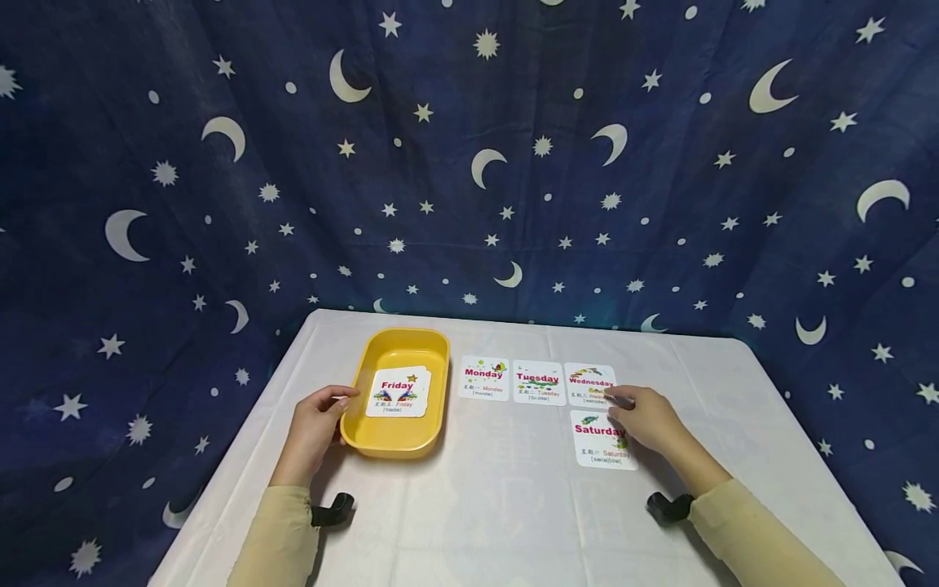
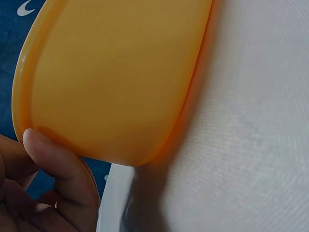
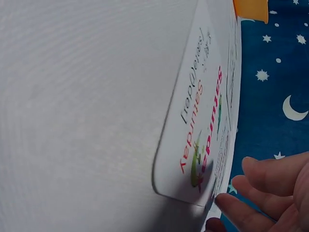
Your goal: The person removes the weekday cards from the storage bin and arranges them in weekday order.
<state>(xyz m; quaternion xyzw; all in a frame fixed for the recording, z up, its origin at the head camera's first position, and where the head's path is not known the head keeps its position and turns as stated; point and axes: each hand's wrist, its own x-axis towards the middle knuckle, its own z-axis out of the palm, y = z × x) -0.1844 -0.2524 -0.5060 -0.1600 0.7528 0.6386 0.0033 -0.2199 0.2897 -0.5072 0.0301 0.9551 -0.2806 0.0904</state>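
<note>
A yellow plastic tray (image 1: pixel 399 444) stands at the left of the table, tilted slightly. My left hand (image 1: pixel 311 428) holds its left rim, the thumb (image 2: pixel 50 154) against the tray's side. A Friday card (image 1: pixel 397 399) lies inside on top of at least one other card. Right of the tray, a Monday card (image 1: pixel 483 385), a Tuesday card (image 1: pixel 539 379) and a Wednesday card (image 1: pixel 587 375) lie in a row. Below the Wednesday card lies a Saturday card (image 1: pixel 596 452). My right hand (image 1: pixel 649 420) is over the right edges of these two, fingers loosely bent and holding nothing; whether they touch cannot be told.
A white cloth (image 1: pixel 484 514) covers the table. Behind it hangs a dark blue curtain (image 1: pixel 455 196) with moons and stars. A black wrist device (image 1: pixel 333 510) is on the left wrist and another black device (image 1: pixel 669 509) on the right.
</note>
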